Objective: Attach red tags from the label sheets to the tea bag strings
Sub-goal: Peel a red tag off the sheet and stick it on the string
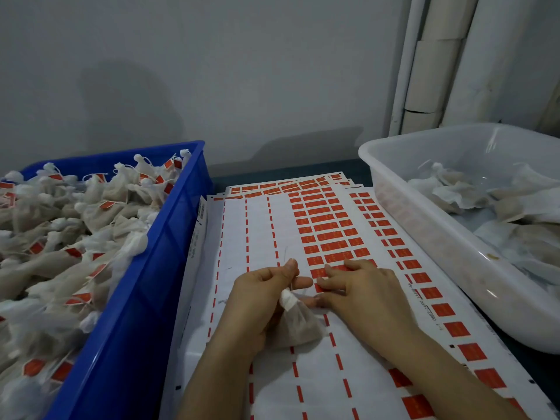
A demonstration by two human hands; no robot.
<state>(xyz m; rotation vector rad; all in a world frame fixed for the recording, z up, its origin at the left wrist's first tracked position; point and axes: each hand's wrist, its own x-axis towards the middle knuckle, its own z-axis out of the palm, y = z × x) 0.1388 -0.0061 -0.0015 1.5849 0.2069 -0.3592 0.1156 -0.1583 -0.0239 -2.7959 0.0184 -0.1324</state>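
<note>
A stack of white label sheets [260,237] with rows of red tags [327,228] lies in the middle of the table. My left hand [260,298] holds a small tea bag [295,325] over the sheet and pinches its thin string between thumb and forefinger. My right hand [363,292] lies on the sheet beside it, fingertips on a red tag in the lowest filled row. The fingertips of both hands nearly meet.
A blue crate [169,237] at the left is piled with tea bags, many carrying red tags. A white plastic tub [424,213] at the right holds untagged tea bags. A grey wall and white pipes [424,62] stand behind.
</note>
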